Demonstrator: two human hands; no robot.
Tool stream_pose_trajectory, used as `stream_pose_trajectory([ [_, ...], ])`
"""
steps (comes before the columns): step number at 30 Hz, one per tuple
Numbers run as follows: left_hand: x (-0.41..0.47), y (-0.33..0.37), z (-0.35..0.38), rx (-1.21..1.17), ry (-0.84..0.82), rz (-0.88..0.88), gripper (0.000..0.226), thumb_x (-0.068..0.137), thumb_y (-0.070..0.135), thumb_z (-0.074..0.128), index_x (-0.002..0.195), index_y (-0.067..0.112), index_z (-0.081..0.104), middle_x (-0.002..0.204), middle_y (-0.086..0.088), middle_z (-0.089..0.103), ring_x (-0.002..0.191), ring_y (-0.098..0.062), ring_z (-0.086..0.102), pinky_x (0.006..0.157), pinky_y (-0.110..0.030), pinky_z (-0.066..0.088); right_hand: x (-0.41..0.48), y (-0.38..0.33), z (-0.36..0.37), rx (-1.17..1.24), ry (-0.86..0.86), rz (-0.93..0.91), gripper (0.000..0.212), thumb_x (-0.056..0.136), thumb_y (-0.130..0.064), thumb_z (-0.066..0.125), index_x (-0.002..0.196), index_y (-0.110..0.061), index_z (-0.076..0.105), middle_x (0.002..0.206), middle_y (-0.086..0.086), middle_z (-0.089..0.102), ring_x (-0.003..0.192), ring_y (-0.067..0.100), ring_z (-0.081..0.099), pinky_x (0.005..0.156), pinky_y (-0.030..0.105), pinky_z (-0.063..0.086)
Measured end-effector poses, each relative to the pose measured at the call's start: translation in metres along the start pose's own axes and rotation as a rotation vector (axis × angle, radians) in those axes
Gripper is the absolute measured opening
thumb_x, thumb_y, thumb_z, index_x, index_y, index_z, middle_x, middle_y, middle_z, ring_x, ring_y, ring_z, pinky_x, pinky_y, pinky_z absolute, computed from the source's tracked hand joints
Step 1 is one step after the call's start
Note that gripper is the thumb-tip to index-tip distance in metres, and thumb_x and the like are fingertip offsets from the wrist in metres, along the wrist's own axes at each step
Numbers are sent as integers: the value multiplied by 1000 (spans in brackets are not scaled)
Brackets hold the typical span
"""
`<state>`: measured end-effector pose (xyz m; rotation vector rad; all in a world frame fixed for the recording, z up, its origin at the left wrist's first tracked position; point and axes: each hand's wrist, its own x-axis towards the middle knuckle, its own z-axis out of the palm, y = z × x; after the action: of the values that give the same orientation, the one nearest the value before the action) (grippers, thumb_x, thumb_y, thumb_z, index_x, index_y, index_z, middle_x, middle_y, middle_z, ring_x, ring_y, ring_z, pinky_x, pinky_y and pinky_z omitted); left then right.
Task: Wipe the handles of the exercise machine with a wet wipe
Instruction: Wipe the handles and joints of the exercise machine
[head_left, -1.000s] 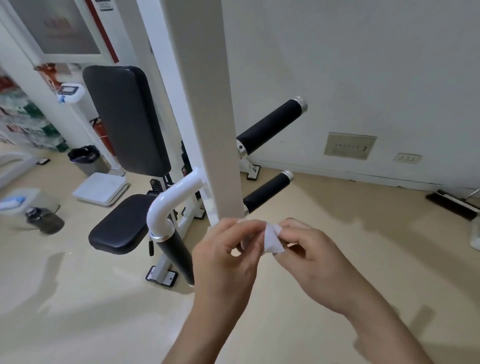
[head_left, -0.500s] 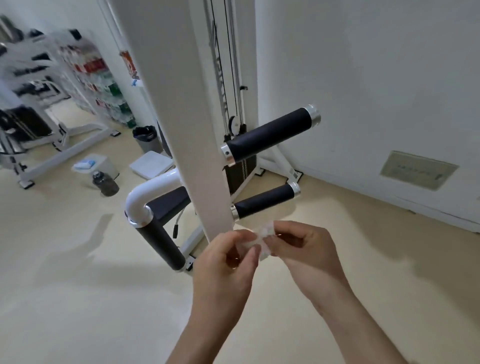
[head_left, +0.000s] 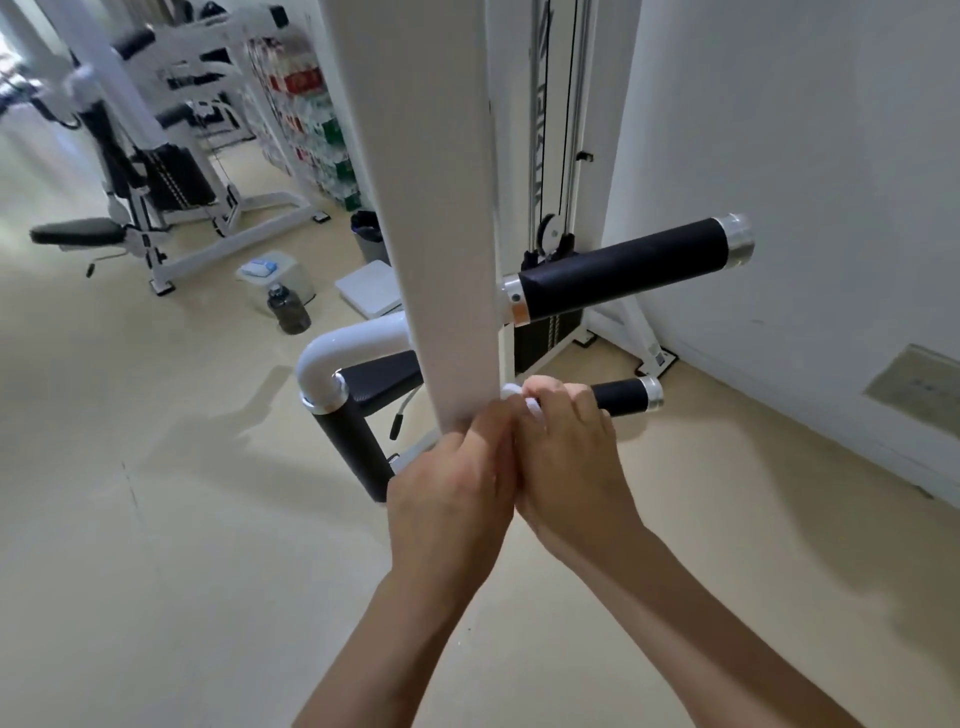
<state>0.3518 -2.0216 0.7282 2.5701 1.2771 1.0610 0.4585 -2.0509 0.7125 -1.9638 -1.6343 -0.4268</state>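
Now, to the left of your hands, a black downward handle (head_left: 353, 452) hangs from a white elbow pipe, apart from your fingers. Your left hand (head_left: 452, 488) has its fingers curled in against your right hand. Blur and knuckles hide the fingertips, so whether it pinches the wet wipe cannot be told. The wet wipe (head_left: 532, 406) shows only as small white folds between your two hands, just below the foot of the white upright post (head_left: 441, 208). Your right hand (head_left: 566, 457) grips the wipe, fingers curled around it. Just past that hand, the short lower handle (head_left: 623, 396) juts to the right. Its near end is hidden behind your knuckles, and whether the wipe touches it yet is unclear. Above your right hand, well apart, sits the long upper handle (head_left: 623, 273).

You seem to be readying the wipe at the lower handle. The next move likely calls for wrapping the wipe around that grip and sliding it toward the metal end cap.
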Motion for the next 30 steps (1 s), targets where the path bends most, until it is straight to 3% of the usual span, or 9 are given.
stream_pose_trajectory([
  [3,2,-7,4,-36,80,-84,30,85,33,61,79,23,33,49,-2,52,45,-28,50,39,-30,39,3,12,2,-22,-85,-89,34,76,-7,63,110,-8,64,102,10,63,87,30,56,74,41,50],
  [7,1,-11,9,19,130,-39,30,82,26,66,80,22,36,46,-3,50,41,-28,44,37,-28,32,7,35,-3,2,34,-24,36,63,8,74,98,-3,69,87,11,66,77,29,57,69,36,51],
  [9,1,-12,11,47,139,-14,27,82,26,67,82,22,39,47,-2,50,41,-27,44,38,-25,29,6,25,-1,4,119,50,29,70,8,63,96,-2,69,86,11,65,78,29,57,72,34,49],
  [12,2,-15,12,51,133,8,21,85,27,62,84,24,42,48,-2,51,41,-27,47,38,-26,32,5,-2,11,91,67,17,35,78,-7,38,94,-5,70,83,8,64,74,29,55,70,34,47],
  [15,0,-18,7,57,154,9,29,81,27,69,83,23,40,50,-2,54,44,-27,52,39,-28,35,-1,14,11,91,111,-6,38,79,-6,37,99,-5,70,87,9,65,79,30,55,73,36,50],
  [19,4,-18,-7,-77,238,-77,42,75,15,76,102,20,44,74,-6,59,60,-28,57,45,-35,45,-1,19,13,45,230,80,32,79,-4,42,95,-3,70,85,10,65,78,31,58,74,34,49],
  [22,7,-13,-12,-151,194,-158,57,74,9,76,113,25,38,85,-8,59,64,-31,60,49,-42,50,-5,-8,22,101,169,54,27,74,5,61,97,-6,70,87,5,67,76,27,54,70,32,50],
  [25,8,-13,-9,-157,135,-126,61,71,5,76,116,25,39,90,-8,57,64,-30,60,48,-38,50,-10,13,21,94,210,11,31,74,6,70,101,-7,71,94,4,71,73,26,53,70,33,51],
  [30,9,-4,-9,-115,25,-128,34,86,29,65,113,29,46,78,0,56,61,-26,58,48,-33,45,-12,8,31,146,245,123,29,77,4,69,105,-5,70,102,8,72,79,26,56,74,30,51],
])
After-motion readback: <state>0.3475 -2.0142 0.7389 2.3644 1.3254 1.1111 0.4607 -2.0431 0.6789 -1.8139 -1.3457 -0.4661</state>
